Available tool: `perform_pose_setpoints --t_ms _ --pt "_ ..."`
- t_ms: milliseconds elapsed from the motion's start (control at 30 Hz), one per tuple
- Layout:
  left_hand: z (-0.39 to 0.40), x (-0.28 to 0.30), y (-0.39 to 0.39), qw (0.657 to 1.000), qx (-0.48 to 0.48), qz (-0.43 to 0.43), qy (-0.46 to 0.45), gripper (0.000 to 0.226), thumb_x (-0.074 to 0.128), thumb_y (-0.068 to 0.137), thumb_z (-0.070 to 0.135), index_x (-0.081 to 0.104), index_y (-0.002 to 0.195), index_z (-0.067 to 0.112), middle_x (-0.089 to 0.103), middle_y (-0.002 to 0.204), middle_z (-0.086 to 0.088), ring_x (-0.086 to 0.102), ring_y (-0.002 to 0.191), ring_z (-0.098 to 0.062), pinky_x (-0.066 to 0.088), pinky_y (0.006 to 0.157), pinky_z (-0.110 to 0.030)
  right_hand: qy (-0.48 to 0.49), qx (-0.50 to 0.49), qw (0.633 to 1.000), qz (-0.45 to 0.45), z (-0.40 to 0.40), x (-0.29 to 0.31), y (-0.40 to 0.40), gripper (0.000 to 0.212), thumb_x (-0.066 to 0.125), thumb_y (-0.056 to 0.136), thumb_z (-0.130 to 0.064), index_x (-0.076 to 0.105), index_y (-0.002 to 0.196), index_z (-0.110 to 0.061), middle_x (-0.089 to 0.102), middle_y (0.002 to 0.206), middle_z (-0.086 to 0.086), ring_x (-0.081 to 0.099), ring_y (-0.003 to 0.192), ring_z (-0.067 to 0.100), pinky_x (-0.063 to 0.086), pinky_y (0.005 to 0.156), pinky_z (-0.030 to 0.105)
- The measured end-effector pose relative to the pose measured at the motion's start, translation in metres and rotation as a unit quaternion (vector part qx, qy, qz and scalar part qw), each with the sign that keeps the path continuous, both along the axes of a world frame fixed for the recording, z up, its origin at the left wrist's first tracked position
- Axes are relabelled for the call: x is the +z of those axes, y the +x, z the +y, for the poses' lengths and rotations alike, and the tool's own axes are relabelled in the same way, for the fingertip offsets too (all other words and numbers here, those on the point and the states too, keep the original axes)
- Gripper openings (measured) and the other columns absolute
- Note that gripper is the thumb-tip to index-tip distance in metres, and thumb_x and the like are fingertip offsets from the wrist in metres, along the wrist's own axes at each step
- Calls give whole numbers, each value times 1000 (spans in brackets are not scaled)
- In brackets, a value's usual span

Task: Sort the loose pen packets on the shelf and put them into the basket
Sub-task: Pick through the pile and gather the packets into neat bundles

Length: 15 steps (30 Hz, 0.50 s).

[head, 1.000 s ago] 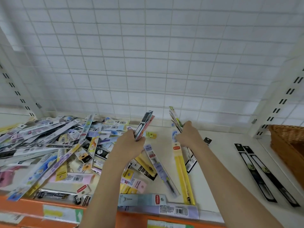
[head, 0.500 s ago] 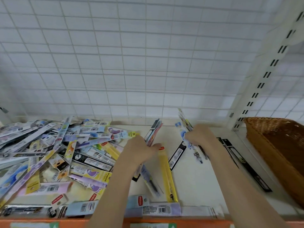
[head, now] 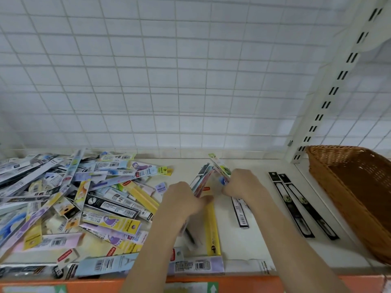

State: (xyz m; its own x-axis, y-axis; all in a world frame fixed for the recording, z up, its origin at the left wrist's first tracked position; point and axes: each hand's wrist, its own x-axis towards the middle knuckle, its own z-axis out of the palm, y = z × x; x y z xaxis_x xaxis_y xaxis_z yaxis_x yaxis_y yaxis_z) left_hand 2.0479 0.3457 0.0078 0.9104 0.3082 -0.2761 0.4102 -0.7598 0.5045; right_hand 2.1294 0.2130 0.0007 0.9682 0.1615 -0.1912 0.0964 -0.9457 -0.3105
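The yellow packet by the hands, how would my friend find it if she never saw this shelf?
Start at the brown basket on the right of the white shelf, then pass left over two black packets to the hands. The yellow packet lies flat just below the left hand, pointing toward the shelf's front edge. It lies apart from the big pile, and it is plain yellow.

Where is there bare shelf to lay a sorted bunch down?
Bare shelf lies between the single black packet and the two black packets by the basket. The pile crowds everything beyond the left hand.
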Motion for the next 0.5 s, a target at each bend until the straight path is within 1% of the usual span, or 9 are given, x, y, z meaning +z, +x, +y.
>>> perform_pose_setpoints --t_ms 67,100,133,167,233,333,367,433,500 --pt "-9 -3 0 1000 -13 3 -8 54 64 75 60 54 87 8 57 79 -6 62 82 -25 40 53 -23 -26 0 1000 -4 -2 0 -1 8 55 85 -18 52 89 -12 60 97 14 58 89 30 40 66 25" --pt "-14 -6 0 1000 -19 4 1 56 64 75 59 57 94 7 62 89 -9 64 89 -26 43 60 -25 -35 -3 999 -10 -3 0 -2 10 55 84 -15 55 93 -11 62 105 14 60 97 30 41 70 26" --pt "-20 -8 1 1000 -23 4 19 55 64 77 55 59 101 5 63 99 -11 64 95 -27 44 64 -26 -40 -9 999 -16 -4 0 -3 18 55 83 -14 58 101 -9 62 110 13 60 102 30 41 73 28" --pt "-24 -10 2 999 -24 3 40 50 63 81 48 59 107 5 63 105 -12 63 98 -27 45 67 -26 -41 -15 999 -19 -6 0 -3 24 55 84 -14 59 107 -8 62 112 12 60 105 31 41 75 28" --pt "-29 -11 3 998 -18 1 67 37 59 85 33 58 110 5 63 109 -11 62 100 -26 44 67 -26 -36 -26 999 -19 -12 -1 -5 24 54 86 -17 59 107 -8 62 109 12 60 104 30 40 74 28" --pt "-31 -10 7 999 -6 1 54 24 54 88 25 59 103 6 63 102 -10 62 94 -26 45 66 -26 -25 -29 999 -2 -26 2 -5 8 53 85 -18 53 89 -12 57 92 11 56 88 28 39 70 26" --pt "-32 -9 9 999 -5 -2 48 21 53 88 25 59 98 7 63 98 -10 62 91 -26 45 66 -26 -20 -27 999 5 -31 3 -5 9 53 85 -19 50 87 -11 54 88 9 52 83 27 38 69 26" --pt "-38 -7 13 999 -4 -7 36 17 52 87 26 54 88 9 57 83 -6 57 81 -25 43 65 -26 -10 -25 999 18 -40 6 -5 12 53 86 -22 54 87 -10 52 85 7 49 80 26 37 67 25" --pt "-47 -4 19 1000 2 -17 18 18 53 85 28 51 84 11 52 76 -3 52 76 -25 40 64 -26 9 -28 999 21 -50 8 -4 17 53 87 -22 56 80 -7 52 80 7 49 74 25 36 60 23"
